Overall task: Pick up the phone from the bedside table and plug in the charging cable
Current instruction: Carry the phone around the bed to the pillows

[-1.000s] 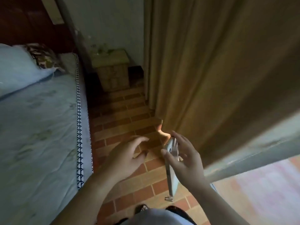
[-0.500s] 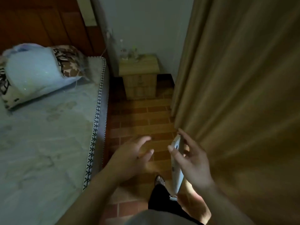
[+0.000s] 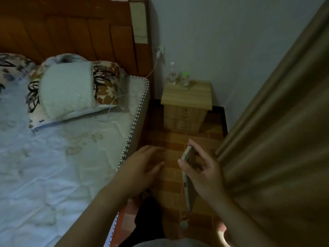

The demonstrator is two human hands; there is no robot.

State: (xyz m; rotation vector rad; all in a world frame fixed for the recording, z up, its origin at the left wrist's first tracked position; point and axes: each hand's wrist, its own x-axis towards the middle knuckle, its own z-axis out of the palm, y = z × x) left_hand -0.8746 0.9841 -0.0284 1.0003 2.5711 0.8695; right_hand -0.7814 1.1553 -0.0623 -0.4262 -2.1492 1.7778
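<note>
- Two hands in view: our right hand (image 3: 203,172) is clamped on the slim white phone (image 3: 189,172), held edge-on with the thumb on one face and fingers wrapped behind; our left hand (image 3: 142,168) is empty, fingers loosely spread, hovering just beside it.
- So the pick-up looks done to us. The phone is up in the air over the brick-patterned floor (image 3: 179,145), not on the small light-wood bedside desk (image 3: 187,94).
- What's left is the cable. A thin white charging cable (image 3: 155,65) drops from a white plug (image 3: 159,50) on the wall by the wooden headboard (image 3: 71,32) and seems to trail onto the pale quilted mattress (image 3: 62,157) near the pillows; we can't make out the connector end.
- Next move, we reckon: the free hand goes for that loose end, then lines it up with the port on the phone's bottom edge, which faces down toward us.
- Room is tight: a narrow floor strip between the mattress edge and the tan curtain (image 3: 276,139) brushing our right arm. The clear bottle (image 3: 172,73) and green-lidded jar (image 3: 185,80) sit at the desk's back edge, easy to knock.
</note>
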